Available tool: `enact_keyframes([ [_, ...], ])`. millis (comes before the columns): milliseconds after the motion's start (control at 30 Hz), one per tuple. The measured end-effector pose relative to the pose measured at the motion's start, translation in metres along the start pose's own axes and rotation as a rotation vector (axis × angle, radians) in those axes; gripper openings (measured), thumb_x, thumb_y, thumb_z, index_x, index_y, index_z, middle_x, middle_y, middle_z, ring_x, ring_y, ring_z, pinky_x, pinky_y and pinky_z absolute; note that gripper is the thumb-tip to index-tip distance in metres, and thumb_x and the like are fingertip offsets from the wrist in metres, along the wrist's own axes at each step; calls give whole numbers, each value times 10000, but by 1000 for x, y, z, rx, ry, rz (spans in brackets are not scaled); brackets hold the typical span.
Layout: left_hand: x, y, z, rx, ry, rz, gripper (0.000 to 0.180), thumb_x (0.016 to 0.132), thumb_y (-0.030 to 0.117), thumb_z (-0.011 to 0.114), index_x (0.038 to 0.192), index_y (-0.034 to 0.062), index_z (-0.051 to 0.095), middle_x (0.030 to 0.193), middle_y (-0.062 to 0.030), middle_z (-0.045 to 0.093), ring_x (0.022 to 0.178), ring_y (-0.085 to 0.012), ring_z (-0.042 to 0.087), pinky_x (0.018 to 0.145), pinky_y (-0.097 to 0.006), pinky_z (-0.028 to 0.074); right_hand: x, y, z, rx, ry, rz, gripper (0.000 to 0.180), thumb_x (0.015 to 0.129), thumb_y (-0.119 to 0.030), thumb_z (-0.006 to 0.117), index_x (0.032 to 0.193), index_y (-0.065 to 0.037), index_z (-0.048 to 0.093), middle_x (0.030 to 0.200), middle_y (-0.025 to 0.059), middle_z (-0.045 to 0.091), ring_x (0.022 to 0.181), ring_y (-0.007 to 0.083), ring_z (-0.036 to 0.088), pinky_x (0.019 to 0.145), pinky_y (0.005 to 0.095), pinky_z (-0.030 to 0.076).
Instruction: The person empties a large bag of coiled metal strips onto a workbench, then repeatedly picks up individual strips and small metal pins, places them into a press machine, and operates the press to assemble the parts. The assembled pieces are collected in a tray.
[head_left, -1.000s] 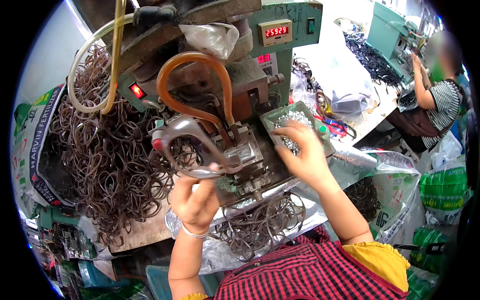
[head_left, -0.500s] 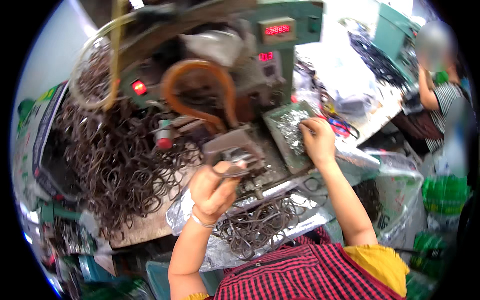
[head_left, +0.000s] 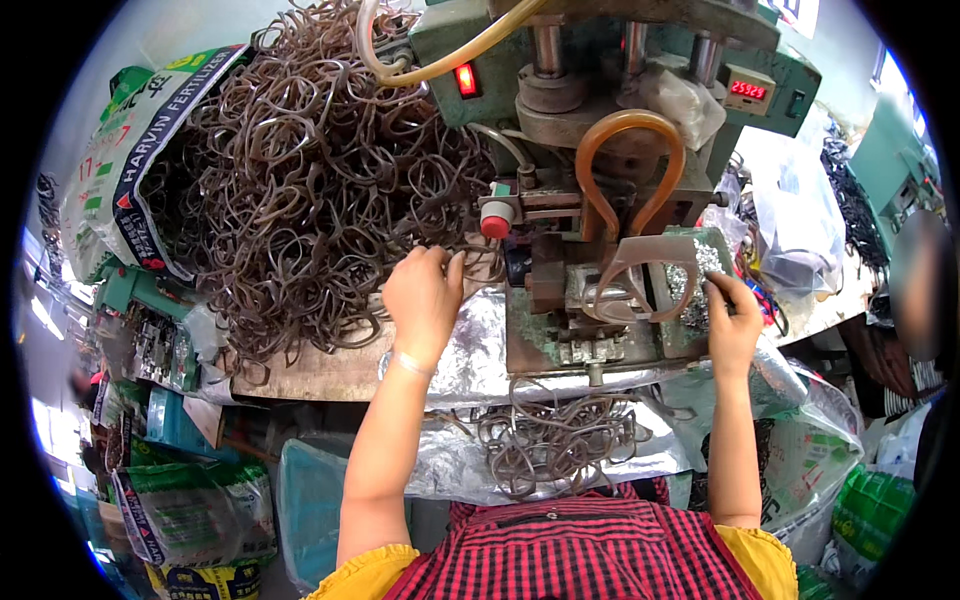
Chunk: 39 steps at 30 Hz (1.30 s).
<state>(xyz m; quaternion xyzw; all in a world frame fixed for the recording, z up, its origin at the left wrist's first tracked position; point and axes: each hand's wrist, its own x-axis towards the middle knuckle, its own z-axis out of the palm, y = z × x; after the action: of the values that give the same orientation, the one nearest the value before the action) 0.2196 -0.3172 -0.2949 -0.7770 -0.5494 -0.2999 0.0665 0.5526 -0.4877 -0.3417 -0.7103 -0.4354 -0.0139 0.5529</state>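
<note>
My left hand (head_left: 422, 305) is at the near right edge of a big heap of brown strip loops (head_left: 300, 180). Its fingers curl down; anything in the fingertips is hidden. A single wide brown loop (head_left: 655, 248) hangs at the working spot of the green press (head_left: 540, 330), apart from my left hand. Just right of that loop, my right hand (head_left: 737, 318) has thumb and fingers bent together beside a green tray (head_left: 715, 240) of small shiny metal pieces (head_left: 703, 262). Whatever the pinch holds is too small to make out.
More brown loops (head_left: 560, 440) lie on silver foil (head_left: 450, 455) below the press. An orange tube (head_left: 628, 125) bends over the press, and a red button (head_left: 494, 222) sits at its left. A printed sack (head_left: 150, 170) stands behind the heap; another person (head_left: 915, 290) is at far right.
My left hand has left the press and moved left to the heap; the loop stays at the press. My right hand remains by the metal pieces. The whole view has shifted and steadied.
</note>
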Motion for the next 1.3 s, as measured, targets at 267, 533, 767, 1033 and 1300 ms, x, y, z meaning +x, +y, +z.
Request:
enact_keyframes([
  [267, 5, -34, 11, 18, -375, -198, 298, 791, 354, 733, 816, 58, 756, 736, -151, 703, 711, -355, 682, 659, -442, 530, -6, -2, 11, 12, 56, 39, 131, 866, -17, 660, 994, 5, 673, 912, 129, 691, 870, 241, 663, 819, 338, 499],
  [533, -54, -93, -7, -592, -250, -350, 308, 980, 135, 580, 1178, -94, 638, 820, -38, 664, 697, -73, 533, 639, -227, 433, -48, 1, -43, -153, 172, -18, 126, 824, 19, 676, 941, -18, 706, 913, 102, 689, 890, 248, 639, 828, 339, 480],
  [767, -34, -20, -8, -1008, -47, -356, 257, 958, 59, 644, 1197, -34, 664, 878, -21, 689, 722, -52, 575, 633, -189, 445, -3, -96, -18, 243, -89, -270, 169, 779, 25, 688, 930, -33, 737, 860, 100, 706, 808, 248, 658, 762, 345, 498],
  [1033, -57, -18, 20, -970, 79, -383, 266, 969, 39, 617, 1220, -49, 630, 978, -65, 691, 836, -102, 626, 754, -240, 511, 1, -110, 47, 842, -199, 267, 320, 830, 15, 698, 1133, 35, 598, 983, 59, 673, 936, 103, 633, 830, 246, 493],
  [1300, 8, 61, -62, -876, 566, 472, 347, 955, -84, 554, 1294, -16, 545, 993, -132, 678, 815, -165, 636, 742, -279, 528, 0, -128, 45, 991, -256, 407, 402, 840, 38, 676, 1218, 45, 539, 1018, 81, 681, 956, 106, 638, 895, 263, 483],
])
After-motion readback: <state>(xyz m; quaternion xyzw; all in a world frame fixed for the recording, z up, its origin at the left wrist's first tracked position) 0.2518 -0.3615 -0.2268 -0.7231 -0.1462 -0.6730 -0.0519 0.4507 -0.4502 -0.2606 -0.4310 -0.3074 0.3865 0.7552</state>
